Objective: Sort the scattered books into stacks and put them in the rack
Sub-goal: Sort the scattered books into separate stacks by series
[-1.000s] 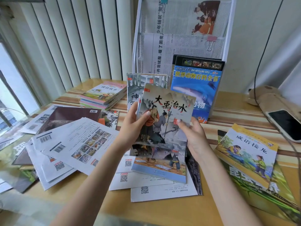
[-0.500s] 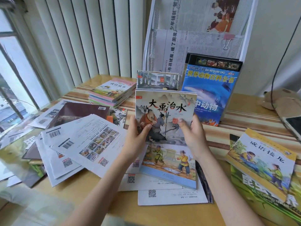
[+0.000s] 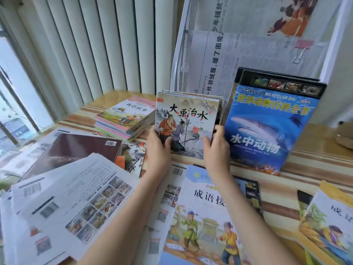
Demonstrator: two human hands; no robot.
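Note:
A thin picture book (image 3: 188,119) with two painted figures on its cover stands upright at the front of a small stack of like books, at the foot of the white wire rack (image 3: 184,54). My left hand (image 3: 158,148) grips its lower left edge, thumb on the cover. My right hand (image 3: 216,148) grips its lower right edge. A blue shark book (image 3: 267,127) leans upright in the rack just to the right. A light-blue picture book (image 3: 202,213) lies flat beneath my forearms.
A flat stack of pink-edged books (image 3: 126,117) lies at the back left. A dark maroon book (image 3: 76,148) and several white back covers (image 3: 72,199) spread over the left of the wooden table (image 3: 309,173). More picture books (image 3: 330,222) lie at the right. Newspapers fill the rack's upper tiers.
Both hands have carried the picture book forward and up, standing it against the small stack by the rack. The light-blue book beneath is uncovered. The camera has moved closer.

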